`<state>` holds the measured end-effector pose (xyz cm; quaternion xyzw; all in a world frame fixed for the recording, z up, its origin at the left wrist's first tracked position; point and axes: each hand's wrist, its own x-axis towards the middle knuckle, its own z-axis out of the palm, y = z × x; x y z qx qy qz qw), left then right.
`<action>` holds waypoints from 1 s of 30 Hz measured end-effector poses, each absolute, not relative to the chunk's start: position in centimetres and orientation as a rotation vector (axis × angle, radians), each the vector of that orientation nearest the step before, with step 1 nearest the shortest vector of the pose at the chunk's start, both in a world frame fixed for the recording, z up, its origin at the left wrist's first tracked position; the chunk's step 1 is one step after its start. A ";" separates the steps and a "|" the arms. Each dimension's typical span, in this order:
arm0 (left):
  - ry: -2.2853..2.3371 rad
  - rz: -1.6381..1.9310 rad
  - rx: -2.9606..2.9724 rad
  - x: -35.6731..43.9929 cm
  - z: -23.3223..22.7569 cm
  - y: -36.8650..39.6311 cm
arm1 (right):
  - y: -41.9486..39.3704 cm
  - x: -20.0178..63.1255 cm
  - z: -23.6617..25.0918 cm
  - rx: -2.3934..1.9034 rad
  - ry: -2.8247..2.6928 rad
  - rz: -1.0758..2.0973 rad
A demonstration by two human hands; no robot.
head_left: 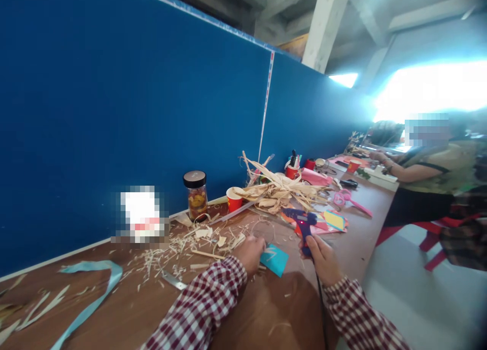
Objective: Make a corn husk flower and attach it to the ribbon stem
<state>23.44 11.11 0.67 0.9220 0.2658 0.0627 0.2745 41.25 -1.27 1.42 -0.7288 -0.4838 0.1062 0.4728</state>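
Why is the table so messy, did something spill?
Pale straw scraps lie scattered over the brown table left of the left hand, which holds a blue card. It looks like cuttings, not a spill. The jar and red cup stand upright. The right hand grips a glue gun.

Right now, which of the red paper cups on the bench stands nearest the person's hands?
The red cup beside the black-lidded jar. It stands left of the dried husk pile; the other red cups sit farther along the bench.
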 end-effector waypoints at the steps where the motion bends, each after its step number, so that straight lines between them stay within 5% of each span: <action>1: 0.705 0.197 2.481 23.4 0.6 11.2 | -1.4 41.0 1.4 -1.739 -1.146 0.313; 16: 0.884 0.704 2.062 16.8 2.8 8.0 | -2.5 36.1 4.7 -0.753 -0.347 1.195; 22: 1.027 0.810 1.066 9.4 1.5 4.8 | -2.5 32.3 5.1 -0.689 -0.362 1.341; 30: 1.111 0.994 0.495 2.9 2.7 1.6 | -1.2 26.8 4.8 -0.437 -0.525 1.679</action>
